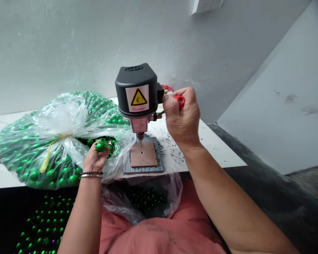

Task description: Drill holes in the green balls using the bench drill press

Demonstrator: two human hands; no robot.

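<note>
My left hand (94, 158) is closed around a shiny green ball (101, 145), at a torn opening in a clear plastic bag (58, 118) full of similar green balls. To the right, my right hand (184, 118) grips the red-ended lever (179, 102) of a small bench drill press (136, 92). The drill's black head carries a yellow warning label. Its thin drill bit (141, 143) points down, above a brown block (143, 155) with a small hole. That block sits on the grey grooved base (160, 158), and no ball is on it.
Dark shavings (172, 141) litter the white table (222, 155) right of the drill. In my lap lies an open plastic bag (175, 190) with small green balls inside. More green balls (46, 222) show below the table at left. A wall stands close behind.
</note>
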